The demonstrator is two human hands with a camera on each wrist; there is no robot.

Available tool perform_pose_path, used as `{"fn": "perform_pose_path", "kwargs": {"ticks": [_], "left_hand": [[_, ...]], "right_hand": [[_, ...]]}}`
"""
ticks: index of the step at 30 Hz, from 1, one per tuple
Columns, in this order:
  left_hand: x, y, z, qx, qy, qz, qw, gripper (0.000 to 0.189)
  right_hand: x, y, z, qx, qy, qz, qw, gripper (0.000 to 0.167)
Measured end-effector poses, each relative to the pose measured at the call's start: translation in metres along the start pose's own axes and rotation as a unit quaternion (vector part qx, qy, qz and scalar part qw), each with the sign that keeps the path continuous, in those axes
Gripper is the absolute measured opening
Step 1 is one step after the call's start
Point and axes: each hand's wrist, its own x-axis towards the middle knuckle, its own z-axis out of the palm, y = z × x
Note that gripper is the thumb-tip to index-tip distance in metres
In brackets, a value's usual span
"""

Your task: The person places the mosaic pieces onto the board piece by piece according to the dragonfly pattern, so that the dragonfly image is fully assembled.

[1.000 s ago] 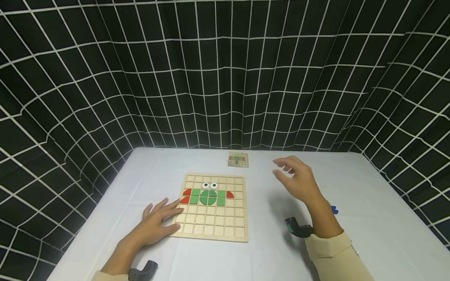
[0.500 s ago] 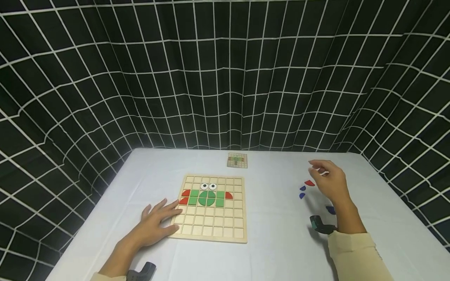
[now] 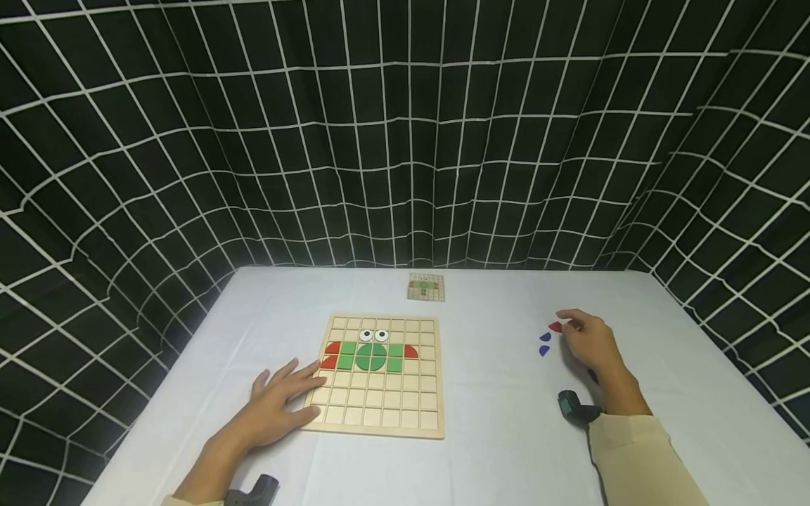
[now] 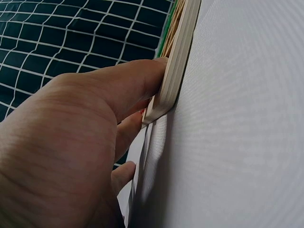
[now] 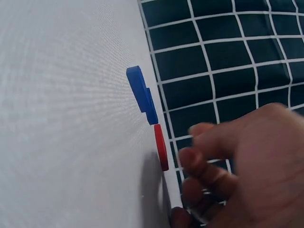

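Red piece [image 3: 555, 327] lies flat on the desk [image 3: 493, 422], just beside right grip [image 3: 593, 344]: fingers loosely bent, gap to the piece in right wrist view. Two blue pieces [image 3: 545, 337] sit next to it. Left grip [image 3: 278, 404] spread, touching left edge of wooden grid board [image 3: 380, 417]. Picture card [image 3: 426, 287] beyond board, gridded curtain [image 3: 405, 140] behind.

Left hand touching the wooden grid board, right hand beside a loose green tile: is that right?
Not quite: the loose tile beside the right hand is red, as the right wrist view shows. The left hand does touch the wooden grid board.
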Motion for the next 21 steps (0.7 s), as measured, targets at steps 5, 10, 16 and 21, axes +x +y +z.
{"fn": "perform_pose_path", "kwargs": {"ticks": [5,10,16,21], "left_hand": [[0.0001,0.0015,-0.0012,0.004,0.0,-0.004,1.0,0.047],[-0.0004,0.0021,-0.0004,0.004,-0.002,-0.012,0.9999,0.047],[-0.0005,0.0008,0.0001,0.0,0.004,-0.007,1.0,0.047],[-0.0005,0.0013,-0.0003,-0.003,0.004,-0.004,1.0,0.046]], "right_hand": [[0.0038,0.0059,0.0032,-0.033,-0.055,0.008,0.9979,0.042],[0.0018,0.003,0.0039,-0.051,-0.078,-0.01,0.9956,0.039],[0.0005,0.0042,0.0064,-0.059,-0.054,-0.042,0.9959,0.021],[0.0013,0.0087,0.0075,-0.052,-0.033,-0.035,0.9975,0.016]]}}
